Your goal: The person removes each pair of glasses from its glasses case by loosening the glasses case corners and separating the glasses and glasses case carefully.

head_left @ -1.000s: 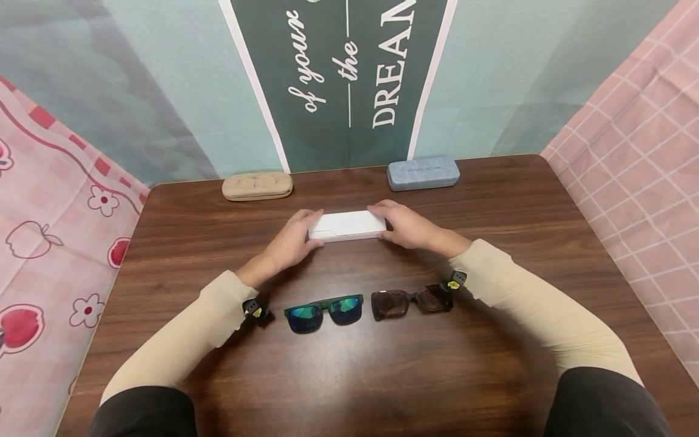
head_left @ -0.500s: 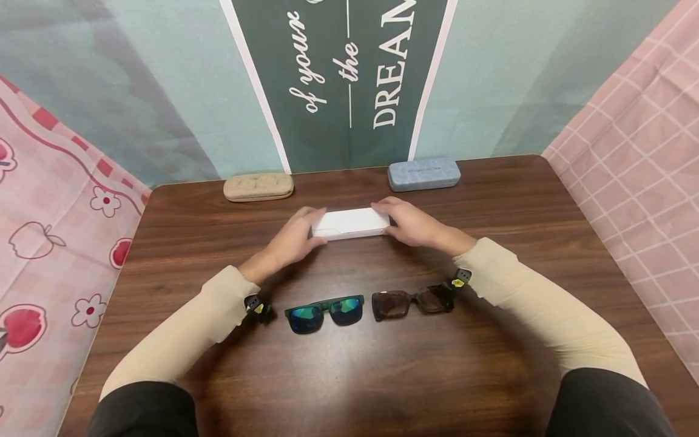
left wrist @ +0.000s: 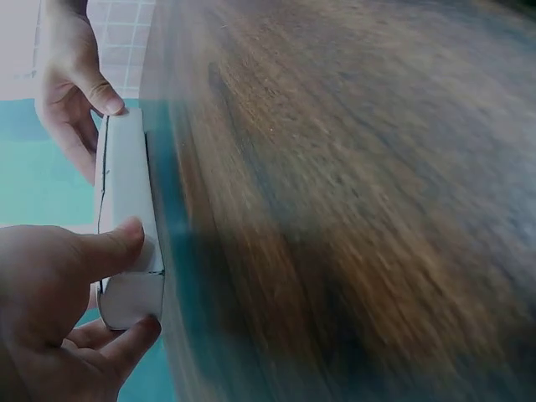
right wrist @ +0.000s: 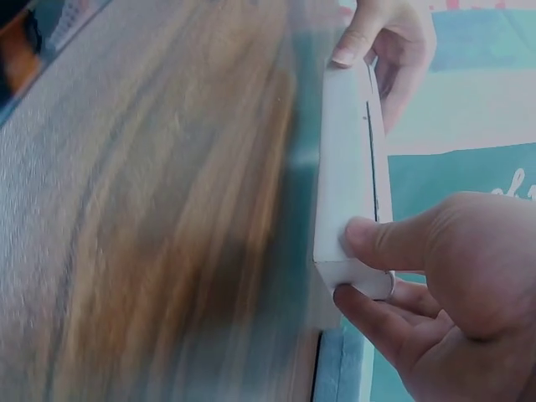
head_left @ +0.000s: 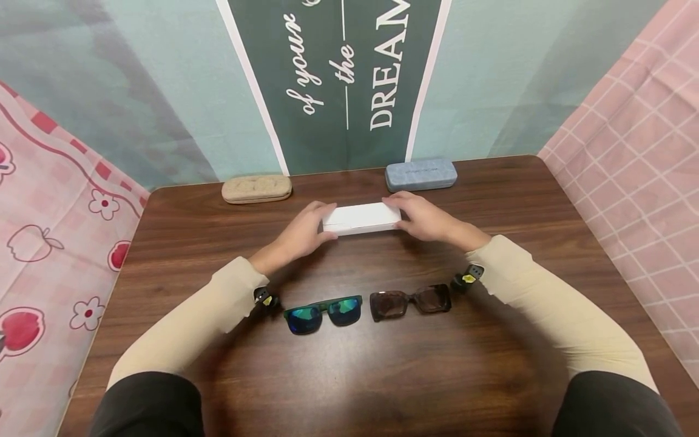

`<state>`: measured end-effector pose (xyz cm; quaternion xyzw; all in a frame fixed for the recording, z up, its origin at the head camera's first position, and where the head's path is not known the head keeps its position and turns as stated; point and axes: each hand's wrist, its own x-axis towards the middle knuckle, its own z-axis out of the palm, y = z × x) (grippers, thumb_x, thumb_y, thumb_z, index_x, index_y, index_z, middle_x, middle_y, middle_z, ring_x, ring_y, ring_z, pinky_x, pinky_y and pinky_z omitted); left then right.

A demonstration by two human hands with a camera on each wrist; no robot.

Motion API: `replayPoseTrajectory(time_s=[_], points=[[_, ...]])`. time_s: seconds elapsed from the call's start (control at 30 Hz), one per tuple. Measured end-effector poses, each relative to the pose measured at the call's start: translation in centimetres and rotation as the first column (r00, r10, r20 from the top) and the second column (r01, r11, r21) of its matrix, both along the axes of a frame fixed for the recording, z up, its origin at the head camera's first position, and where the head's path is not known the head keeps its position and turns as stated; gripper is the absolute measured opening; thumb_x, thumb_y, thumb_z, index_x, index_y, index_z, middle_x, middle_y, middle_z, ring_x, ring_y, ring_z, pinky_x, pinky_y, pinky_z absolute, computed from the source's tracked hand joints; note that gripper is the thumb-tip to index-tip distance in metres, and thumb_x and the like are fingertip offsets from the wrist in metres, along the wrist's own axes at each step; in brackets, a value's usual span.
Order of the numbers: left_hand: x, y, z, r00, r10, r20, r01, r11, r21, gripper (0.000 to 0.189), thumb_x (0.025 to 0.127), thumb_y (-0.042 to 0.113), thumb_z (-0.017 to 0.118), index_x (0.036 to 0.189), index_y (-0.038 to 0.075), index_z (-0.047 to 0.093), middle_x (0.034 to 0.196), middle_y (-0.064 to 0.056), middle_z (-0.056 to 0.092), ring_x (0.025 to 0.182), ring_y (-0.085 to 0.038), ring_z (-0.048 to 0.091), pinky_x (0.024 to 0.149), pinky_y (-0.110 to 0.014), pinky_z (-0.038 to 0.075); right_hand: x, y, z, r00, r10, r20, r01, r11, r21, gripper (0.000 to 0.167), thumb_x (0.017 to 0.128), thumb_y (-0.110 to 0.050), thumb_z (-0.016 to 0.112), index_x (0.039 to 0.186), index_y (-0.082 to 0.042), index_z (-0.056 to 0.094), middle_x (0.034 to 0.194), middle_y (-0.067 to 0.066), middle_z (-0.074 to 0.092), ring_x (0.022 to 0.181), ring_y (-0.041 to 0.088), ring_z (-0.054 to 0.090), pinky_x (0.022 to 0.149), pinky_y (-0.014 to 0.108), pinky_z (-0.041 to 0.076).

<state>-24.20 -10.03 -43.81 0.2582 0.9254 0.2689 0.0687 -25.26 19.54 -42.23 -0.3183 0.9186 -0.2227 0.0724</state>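
Note:
A long white glasses case with a thin seam lies across the middle of the far half of the table, between my two hands. My left hand grips its left end, thumb on the near side and fingers on the far side. At the right end, my right hand holds it the same way. Both wrist views show the thumbs pressing the white case and fingers at its ends. Whether its underside touches the table cannot be told.
Sunglasses with blue-green lenses and brown-framed sunglasses lie side by side nearer to me. Along the back edge stand a beige glasses case and a blue glasses case. Cloth hangs behind the wooden table.
Both hands have moved the white glasses case a little to the right and slightly away from me. The sunglasses and the other two cases stay where they were.

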Motion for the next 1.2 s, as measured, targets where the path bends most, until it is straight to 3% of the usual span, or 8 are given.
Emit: replayPoseTrajectory(time_s=[0.73, 1.2], points=[[-1.8, 4.2, 1.0, 0.999, -0.042, 0.003, 0.042, 0.999, -0.019, 0.068, 0.094, 0.025, 0.076, 0.15, 0.001, 0.047, 0.14, -0.018, 0.055, 0.127, -0.026, 0.054, 0.109, -0.037, 0.042, -1.1, 4.6, 0.9, 0.999, -0.037, 0.03, 0.038, 0.999, -0.024, 0.057, 0.091, 0.004, 0.072, 0.143, 0.012, 0.049, 0.142, 0.031, 0.05, 0.134, 0.045, 0.046, 0.109, 0.057, 0.039], [-3.4, 7.7, 0.7, 0.996, -0.077, -0.033, 0.076, 0.997, -0.032, 0.068, 0.091, 0.026, 0.079, 0.147, 0.0, 0.05, 0.135, -0.016, 0.059, 0.123, -0.025, 0.054, 0.107, -0.033, 0.042, -1.4, 7.7, 1.4, 0.993, -0.102, 0.061, 0.102, 0.995, 0.015, 0.058, 0.092, 0.004, 0.07, 0.146, 0.008, 0.048, 0.147, 0.03, 0.047, 0.135, 0.045, 0.045, 0.105, 0.059, 0.041]])
